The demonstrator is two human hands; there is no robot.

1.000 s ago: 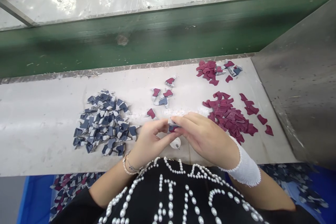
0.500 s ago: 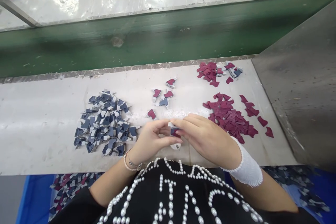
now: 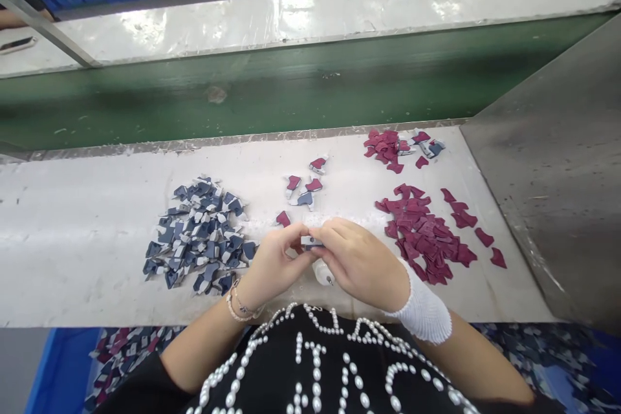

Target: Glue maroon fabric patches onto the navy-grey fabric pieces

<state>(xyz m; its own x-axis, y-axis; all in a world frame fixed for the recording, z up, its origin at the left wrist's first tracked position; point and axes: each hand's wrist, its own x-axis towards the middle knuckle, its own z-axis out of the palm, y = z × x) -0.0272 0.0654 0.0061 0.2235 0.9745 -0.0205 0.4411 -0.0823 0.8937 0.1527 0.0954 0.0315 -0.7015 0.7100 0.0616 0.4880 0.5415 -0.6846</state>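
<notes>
Between the fingertips of my left hand (image 3: 277, 263) and my right hand (image 3: 361, 262) is a small grey and dark-blue plastic part (image 3: 311, 242), pinched from both sides. Its lower face is hidden by my fingers. Just below it, a small white round object with a metal pin (image 3: 323, 273) sits on the table. Left of my hands lies a heap of grey and dark-blue plastic parts (image 3: 201, 236). On the right is a pile of maroon plastic pieces (image 3: 427, 236). Several parts with maroon faces (image 3: 314, 185) lie beyond my fingers.
A smaller maroon pile (image 3: 383, 145) lies at the back right, by a metal panel (image 3: 557, 162). A green belt (image 3: 272, 94) runs behind the white table (image 3: 72, 239). Bins (image 3: 65, 362) with parts stand below the front edge. Part of another person's arm (image 3: 22, 18) shows far left.
My right hand has drawn inward and closed round the part with the left. The part has turned, so its maroon side no longer shows. The camera view has tilted up slightly.
</notes>
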